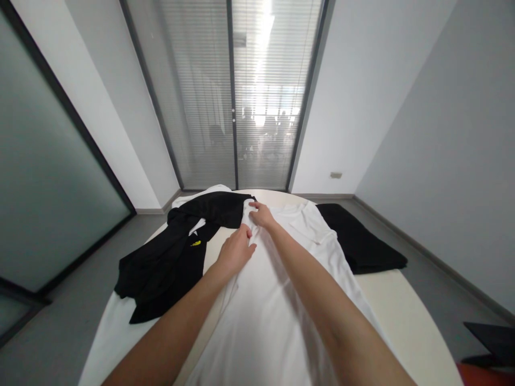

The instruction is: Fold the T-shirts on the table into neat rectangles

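Observation:
A white shirt (pixel 277 300) lies spread over the table, its body toward me and its sleeves at the far end. My left hand (pixel 236 247) is closed on the edge of the shirt's left sleeve, thumb and fingers near each other. Just beyond it, my right hand (pixel 262 215) pinches the same sleeve farther up, close to the black cloth. The shirt's right sleeve (pixel 317 228) lies loose and wrinkled on the table.
Rumpled black clothing (pixel 173 252) with a yellow mark lies at the left, over white cloth (pixel 116 327). A folded black garment (pixel 358 238) rests at the right of the round, pale table (pixel 414 321). Behind stand a glass partition with blinds and white walls.

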`<state>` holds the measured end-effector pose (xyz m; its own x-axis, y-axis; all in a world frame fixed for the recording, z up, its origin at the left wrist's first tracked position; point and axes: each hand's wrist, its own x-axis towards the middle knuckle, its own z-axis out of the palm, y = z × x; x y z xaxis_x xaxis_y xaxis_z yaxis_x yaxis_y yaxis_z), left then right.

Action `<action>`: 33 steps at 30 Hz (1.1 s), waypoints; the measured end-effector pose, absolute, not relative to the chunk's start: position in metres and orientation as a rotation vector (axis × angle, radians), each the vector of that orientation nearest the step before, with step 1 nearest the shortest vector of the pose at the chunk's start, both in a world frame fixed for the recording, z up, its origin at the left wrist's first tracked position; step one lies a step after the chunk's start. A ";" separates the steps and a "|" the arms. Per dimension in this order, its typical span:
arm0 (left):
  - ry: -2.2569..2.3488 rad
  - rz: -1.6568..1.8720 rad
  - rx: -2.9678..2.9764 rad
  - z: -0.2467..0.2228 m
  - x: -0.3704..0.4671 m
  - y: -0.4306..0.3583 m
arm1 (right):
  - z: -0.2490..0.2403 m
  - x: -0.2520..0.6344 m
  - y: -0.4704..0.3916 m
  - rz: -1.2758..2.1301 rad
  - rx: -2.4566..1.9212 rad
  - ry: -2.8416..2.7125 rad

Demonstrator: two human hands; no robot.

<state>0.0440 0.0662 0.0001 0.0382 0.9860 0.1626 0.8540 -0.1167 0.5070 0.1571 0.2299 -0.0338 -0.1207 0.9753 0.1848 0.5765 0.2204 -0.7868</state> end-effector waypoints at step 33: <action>1.369 -0.504 2.104 0.044 0.054 0.018 | -0.016 0.182 0.161 0.286 -1.812 -2.038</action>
<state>0.0543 0.0176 0.0435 0.4041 0.6982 -0.5909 0.9147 -0.3110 0.2582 0.1823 0.1613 -0.0163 -0.0820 0.9842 0.1571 0.9030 0.1400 -0.4062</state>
